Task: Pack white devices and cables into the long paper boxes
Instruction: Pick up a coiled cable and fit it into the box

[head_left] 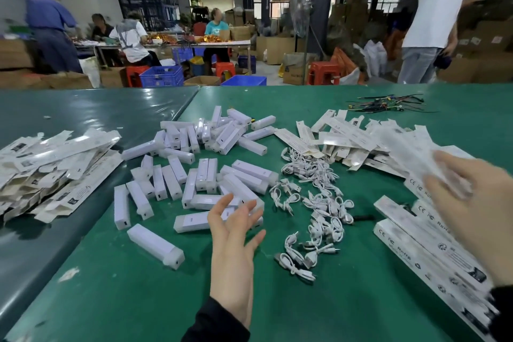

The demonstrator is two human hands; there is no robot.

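On the far left of the green table (111, 300), a heap of flattened long paper boxes (52, 172) lies glossy and creased. Right of it sprawl the white devices (194, 169), smooth rectangular plastic bars with translucent ends, scattered at all angles. The left hand (234, 253) hovers just above them, fingers spread wide, holding nothing. Next come thin white cables (313, 211), coiled in small loops. At the right, the right hand (477, 216) is blurred over more printed boxes (424, 253); I cannot tell its grip.

Device-, cable-, box-strewn green table (305, 314)
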